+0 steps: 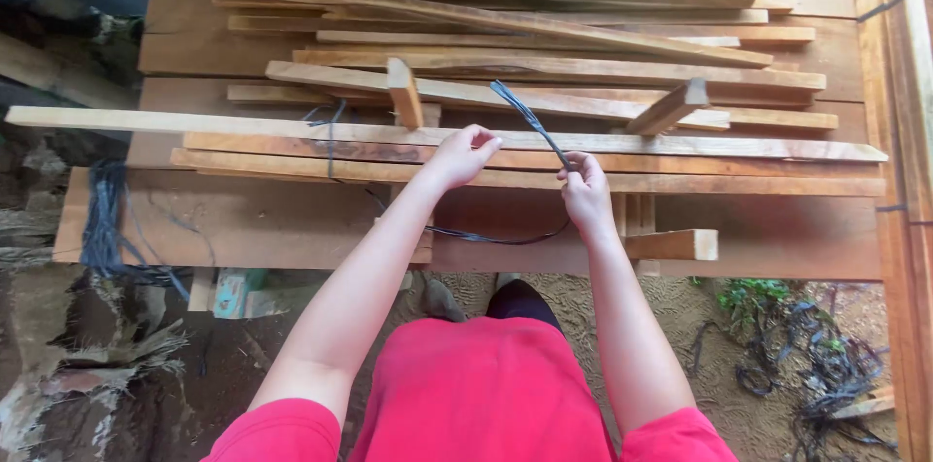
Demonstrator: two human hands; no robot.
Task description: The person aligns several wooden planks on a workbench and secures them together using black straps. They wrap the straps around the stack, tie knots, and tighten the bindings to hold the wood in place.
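- The work surface is a rough bench of broad wooden boards (243, 219), reddish-brown and unpainted; its front edge runs across the middle of the view, with dark marks along the left part.
- On the boards lies a loose heap of thin wooden slats (544, 64), most running left to right, some crossing at a slant; two short offcuts stand tilted among them, one just left of centre and one to the right.
- A long pale slat (194, 120) spans almost the full width at the front of the heap; both hands sit at its near side.
- The left hand (460, 155) is curled, fingertips pinched together over the front slats; whether it grips anything I cannot tell.
- The right hand (585, 192) is closed around a dark strap (530, 122); the strap rises from the fist and slants up to the left over the slats, and another length loops down below the bench edge between the two forearms.
- A second dark band (330, 136) wraps a few of the front slats at the left.
- A tall wooden post (909, 229) stands along the right side.
- Below the bench the ground is sandy earth; a tangle of dark straps (826, 375) lies at the lower right beside a small green plant (753, 295); a hanging bunch of dark strands (102, 219) drapes over the bench's left end; frayed fibre and debris lie at the lower left.
- The person wears red clothing (476, 394).
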